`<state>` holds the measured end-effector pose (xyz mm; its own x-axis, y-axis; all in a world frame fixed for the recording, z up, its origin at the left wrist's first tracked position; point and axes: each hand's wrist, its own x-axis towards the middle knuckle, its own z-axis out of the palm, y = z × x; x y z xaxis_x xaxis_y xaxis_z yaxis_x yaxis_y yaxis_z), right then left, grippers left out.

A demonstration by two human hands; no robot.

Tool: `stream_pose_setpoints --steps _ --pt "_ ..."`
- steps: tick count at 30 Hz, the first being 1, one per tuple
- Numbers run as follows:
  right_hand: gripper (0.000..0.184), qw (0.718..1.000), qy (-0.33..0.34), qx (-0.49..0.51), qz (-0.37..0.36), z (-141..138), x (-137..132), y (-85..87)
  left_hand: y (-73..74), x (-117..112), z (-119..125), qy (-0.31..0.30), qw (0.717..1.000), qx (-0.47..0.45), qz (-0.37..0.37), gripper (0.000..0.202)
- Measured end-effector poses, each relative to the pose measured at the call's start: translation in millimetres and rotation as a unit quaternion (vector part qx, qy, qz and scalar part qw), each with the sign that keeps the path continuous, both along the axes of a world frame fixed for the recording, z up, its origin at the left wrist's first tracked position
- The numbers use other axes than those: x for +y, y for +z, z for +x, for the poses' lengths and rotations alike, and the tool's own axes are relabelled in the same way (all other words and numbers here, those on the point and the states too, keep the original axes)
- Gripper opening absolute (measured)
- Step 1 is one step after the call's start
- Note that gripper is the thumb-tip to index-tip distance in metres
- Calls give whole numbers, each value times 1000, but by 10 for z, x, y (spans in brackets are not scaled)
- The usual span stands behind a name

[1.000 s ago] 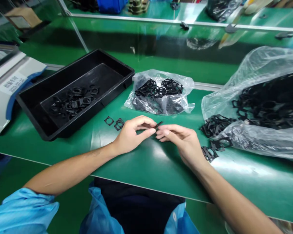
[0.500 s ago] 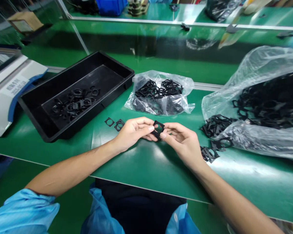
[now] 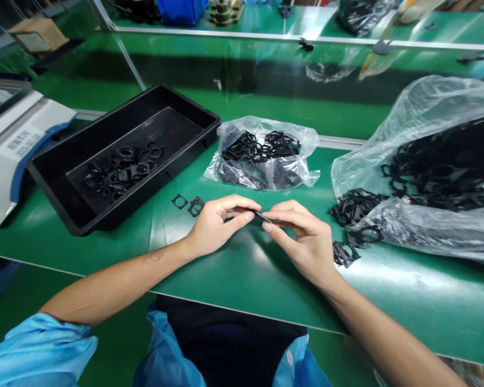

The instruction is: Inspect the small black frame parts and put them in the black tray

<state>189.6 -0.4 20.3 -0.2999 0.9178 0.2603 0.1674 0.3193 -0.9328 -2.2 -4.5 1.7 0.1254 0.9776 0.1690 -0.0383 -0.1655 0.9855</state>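
Green bench top runs under both hands; everything below placed rel. to the fingers.

Lg clear poly bag, far R of the fingers, stuffed w/ black plastic frames, mouth toward the hands.
Black tray, up and L of the fingers, well apart. A shallow scatter of frames lies in its inner well.
White machine w/ blue trim, far L, beyond the tray. Label text too small to read.
Sm clear bag, straight ahead of the fingers, near, not touching. Same black frames inside.

L hand: fingers curled in, thumb and forefinger tip closed on the L end of one black frame piece.
R hand: fingers bent, thumb over forefinger tip, closed on the R end of the same piece.
Piece sits right between the two sets of fingertips, edge-on to the cam so it reads as a thin dark sliver, just above the bench. Can't tell if it touches the bench.

Spilled heap of frames, R of the R-hand knuckles, at the lg bag's mouth.
Few more frames, just beside the R wrist.
Two loose square frames, flat on the bench just L of the L-hand knuckles, touching each other.
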Motion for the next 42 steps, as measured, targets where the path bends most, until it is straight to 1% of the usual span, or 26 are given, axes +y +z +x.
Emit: stream_pose_setpoints --steps 5,12,15,17,20,23,27,29,31,33,36,39,42 --pt "13 1000 11 10 6 3 -7 -2 -4 -2 1 2 1000 4 3 13" --pt "11 999 -2 -21 29 18 -6 1 -22 0 3 3 1000 13 2 14" --pt "13 1000 5 -9 11 7 -19 -4 -29 1 6 3 1000 7 1 14" --pt "19 1000 11 9 -14 -2 -30 -10 -35 2 3 3 1000 -1 2 13" --pt "29 999 -1 25 -36 -10 -40 -17 -37 3 -10 2 1000 3 3 12" --pt "30 999 -18 13 -29 -12 -42 -16 -30 2 -22 -2 999 30 21 12" --pt "25 999 -21 1 -26 -19 -36 -2 -24 -9 -22 -11 996 63 55 13" --pt "23 999 -21 14 -48 -19 -25 3 -27 -18 -19 -15 997 61 46 15" --pt "24 995 -25 36 -90 -14 -7 7 -32 -23 -18 -20 998 47 22 20" --pt "25 988 -33 63 -138 -8 15 11 -35 -24 -18 -27 999 29 -2 25" --pt "26 976 -43 94 -192 -8 41 20 -30 -27 -16 -53 998 14 -31 26" --pt "25 965 -39 116 -233 -22 59 32 -15 -41 -11 -53 998 20 -27 23" --pt "23 939 -30 163 -300 -31 89 37 0 -63 -15 -45 998 39 7 23"
